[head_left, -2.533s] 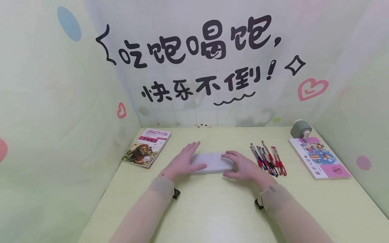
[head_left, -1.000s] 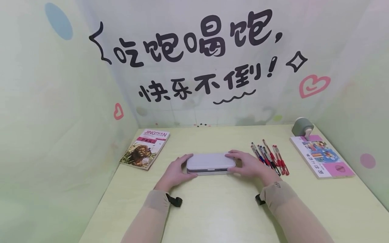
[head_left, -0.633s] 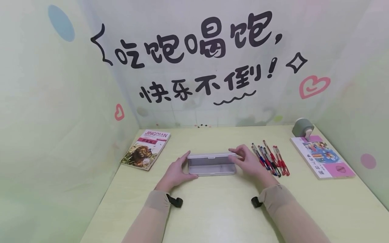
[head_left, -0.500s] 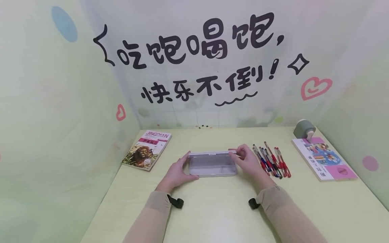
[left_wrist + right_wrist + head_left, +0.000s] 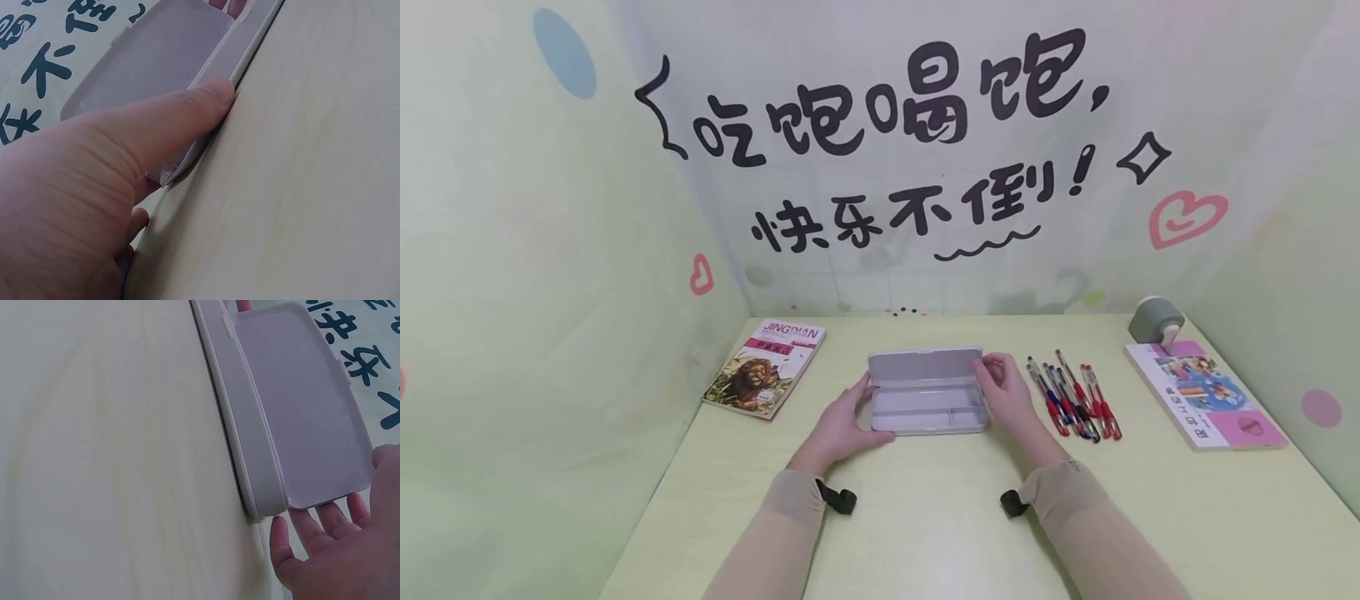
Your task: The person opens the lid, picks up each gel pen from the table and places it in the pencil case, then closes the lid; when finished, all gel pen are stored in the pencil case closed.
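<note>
A pale lilac pencil case lies on the table in the head view with its lid raised towards the back. Its inside shows a long compartment and a small one at the front right. My left hand grips the case's left end; in the left wrist view the thumb presses the front wall. At the right end, my right hand holds the lid's edge. From the right wrist, that thumb shows at the lid's edge, with fingers around its end and partly behind it.
Several red, blue and black pens lie right of the case. Farther right is a pink and white book with a grey-green device at its far end. A lion-cover book lies at left. Fabric walls enclose the table.
The pencil case's lid has swung up and back from closed, showing the compartments. My right hand moved back with the lid edge, while my left hand stayed at the left end.
</note>
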Available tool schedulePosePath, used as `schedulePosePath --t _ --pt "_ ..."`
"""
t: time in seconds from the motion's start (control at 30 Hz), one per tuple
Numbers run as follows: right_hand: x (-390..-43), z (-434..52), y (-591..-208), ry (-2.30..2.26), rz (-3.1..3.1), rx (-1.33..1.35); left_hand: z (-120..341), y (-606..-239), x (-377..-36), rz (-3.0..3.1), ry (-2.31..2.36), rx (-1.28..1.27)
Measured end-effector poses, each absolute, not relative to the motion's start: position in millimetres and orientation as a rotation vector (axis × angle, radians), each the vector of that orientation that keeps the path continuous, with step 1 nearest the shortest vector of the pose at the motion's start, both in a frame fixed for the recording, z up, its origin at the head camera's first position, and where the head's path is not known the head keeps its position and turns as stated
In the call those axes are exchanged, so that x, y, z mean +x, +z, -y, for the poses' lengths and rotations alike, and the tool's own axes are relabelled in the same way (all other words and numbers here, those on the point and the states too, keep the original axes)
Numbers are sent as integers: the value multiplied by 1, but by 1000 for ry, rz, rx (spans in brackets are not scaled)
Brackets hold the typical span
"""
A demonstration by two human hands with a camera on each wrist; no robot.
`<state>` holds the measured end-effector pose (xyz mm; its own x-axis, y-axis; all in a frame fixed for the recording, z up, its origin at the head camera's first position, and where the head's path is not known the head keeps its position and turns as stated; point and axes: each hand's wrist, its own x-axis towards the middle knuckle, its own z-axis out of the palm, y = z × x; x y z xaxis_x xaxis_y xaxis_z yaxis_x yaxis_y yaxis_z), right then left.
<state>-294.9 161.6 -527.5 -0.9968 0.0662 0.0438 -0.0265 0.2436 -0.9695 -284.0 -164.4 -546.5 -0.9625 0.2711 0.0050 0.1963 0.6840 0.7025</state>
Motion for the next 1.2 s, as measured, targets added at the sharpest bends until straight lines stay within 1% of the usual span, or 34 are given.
schedulePosePath --t 0.27,0.73,0.9,1.03,1.2 --pt "-300 -157 -527 1871 2514 3 166 -545 -283 -2798 1139 410" --pt "-309 -152 -525 1653 2804 80 169 -546 -287 -2792 1154 388" --pt "-297 -154 -522 1481 2856 123 166 -545 -286 -2763 1177 364" --pt "-282 -166 -522 1438 2816 19 164 -544 -283 -2762 1170 350" --pt "-269 -192 -521 1339 2740 -74 162 -540 -282 -2773 1171 362"
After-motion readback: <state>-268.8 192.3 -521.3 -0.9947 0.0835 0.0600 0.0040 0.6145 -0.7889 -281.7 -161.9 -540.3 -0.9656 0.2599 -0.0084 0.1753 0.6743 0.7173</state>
